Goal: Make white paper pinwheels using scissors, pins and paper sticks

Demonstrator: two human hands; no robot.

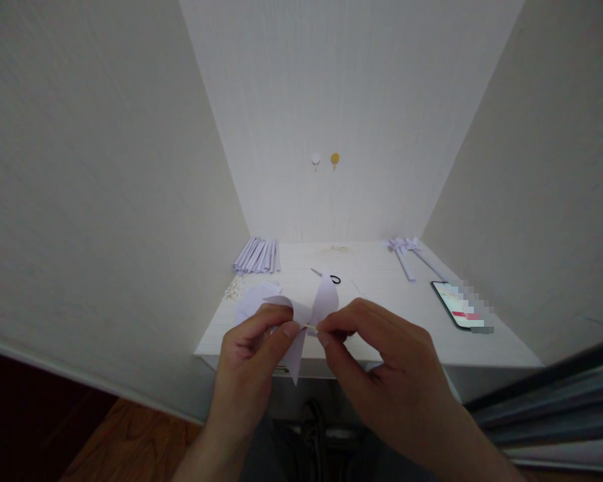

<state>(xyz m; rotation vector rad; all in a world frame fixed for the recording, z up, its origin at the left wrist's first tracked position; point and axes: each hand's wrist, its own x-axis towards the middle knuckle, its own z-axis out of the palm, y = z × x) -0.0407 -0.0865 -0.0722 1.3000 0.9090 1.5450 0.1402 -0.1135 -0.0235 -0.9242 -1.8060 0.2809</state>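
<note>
Above the front edge of the desk, my left hand (254,351) pinches a folded piece of white paper (324,298) whose blades curl outward like a pinwheel. My right hand (382,355) is closed, thumb and forefinger gripping one end of a thin pale stick (309,327) at the paper's centre. The stick's other end meets my left fingertips; whether it passes through the paper I cannot tell. Behind the paper lies a pair of scissors (335,278) with black handles. Flat white paper pieces (251,300) rest just beyond my left hand.
Rolled white paper tubes (257,256) lie in a row at the back left, with small white bits (232,289) before them. Paper pinwheels on tubes (405,258) lie at the back right, near a phone (455,304). Walls enclose the desk; two hooks (335,159) hang behind.
</note>
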